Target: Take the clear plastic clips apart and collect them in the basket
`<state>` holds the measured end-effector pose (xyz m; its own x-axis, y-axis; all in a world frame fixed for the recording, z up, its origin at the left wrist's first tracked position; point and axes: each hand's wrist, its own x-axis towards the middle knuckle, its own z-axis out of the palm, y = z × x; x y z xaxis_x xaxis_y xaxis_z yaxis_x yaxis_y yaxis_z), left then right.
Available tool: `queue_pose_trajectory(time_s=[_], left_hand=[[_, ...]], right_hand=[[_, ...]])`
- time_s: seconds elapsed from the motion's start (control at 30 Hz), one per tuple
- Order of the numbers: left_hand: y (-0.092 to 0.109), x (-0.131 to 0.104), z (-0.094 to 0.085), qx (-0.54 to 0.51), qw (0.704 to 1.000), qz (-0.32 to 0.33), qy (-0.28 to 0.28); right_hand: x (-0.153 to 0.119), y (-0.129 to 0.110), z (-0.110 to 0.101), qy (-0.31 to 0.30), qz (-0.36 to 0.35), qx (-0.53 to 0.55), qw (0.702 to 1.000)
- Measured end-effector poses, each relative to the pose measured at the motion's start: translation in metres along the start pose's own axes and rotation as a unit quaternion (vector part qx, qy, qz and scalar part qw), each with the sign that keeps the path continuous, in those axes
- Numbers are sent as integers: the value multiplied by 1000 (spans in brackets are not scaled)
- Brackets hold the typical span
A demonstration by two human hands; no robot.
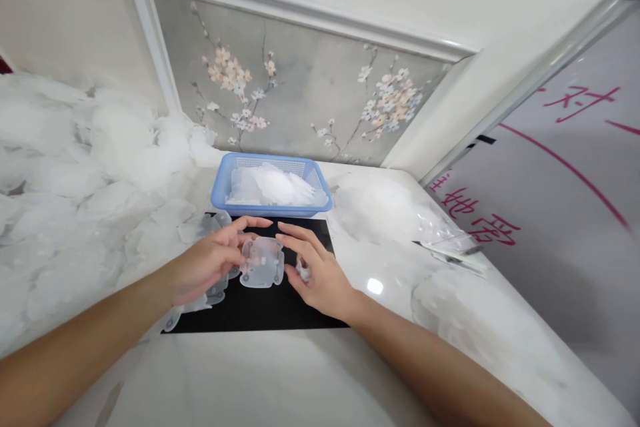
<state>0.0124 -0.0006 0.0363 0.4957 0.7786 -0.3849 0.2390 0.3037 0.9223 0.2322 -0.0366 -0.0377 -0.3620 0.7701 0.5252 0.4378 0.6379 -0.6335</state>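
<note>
Apart over the black mat (280, 312), our left hand (213, 263) pinches a translucent plastic piece (263, 263) by its left edge; our right hand (315, 270), beside its right edge, tucks in a crumpled white scrap (303, 269). A blue basket (270, 209) sits on the far side.

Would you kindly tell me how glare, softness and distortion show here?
Head view, glare: a bright spot shines on the glossy tabletop; head view, softness: the left-side white pile looks pale, its pieces blending together, while the translucent piece between left hand and right hand stands out against the black mat; head view, distortion: the wall frame slants, perhaps from a wide lens or tilt.
</note>
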Motion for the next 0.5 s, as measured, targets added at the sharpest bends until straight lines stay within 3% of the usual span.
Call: queue_pose_trajectory(time_s=[0.2, 0.3, 0.37, 0.5], left_hand=[[0, 0, 3, 8, 1000, 2, -12], [4, -3, -4, 83, 996, 2, -32], [8, -10, -18, 210, 977, 23, -38], [15, -34, -52, 450, 887, 95, -41]], right_hand=[[2, -6, -3, -7, -2, 38, 999], [5, -10, -6, -14, 93, 157, 983], [8, -10, -7, 2, 207, 254, 945], [15, -4, -9, 35, 350, 417, 838]])
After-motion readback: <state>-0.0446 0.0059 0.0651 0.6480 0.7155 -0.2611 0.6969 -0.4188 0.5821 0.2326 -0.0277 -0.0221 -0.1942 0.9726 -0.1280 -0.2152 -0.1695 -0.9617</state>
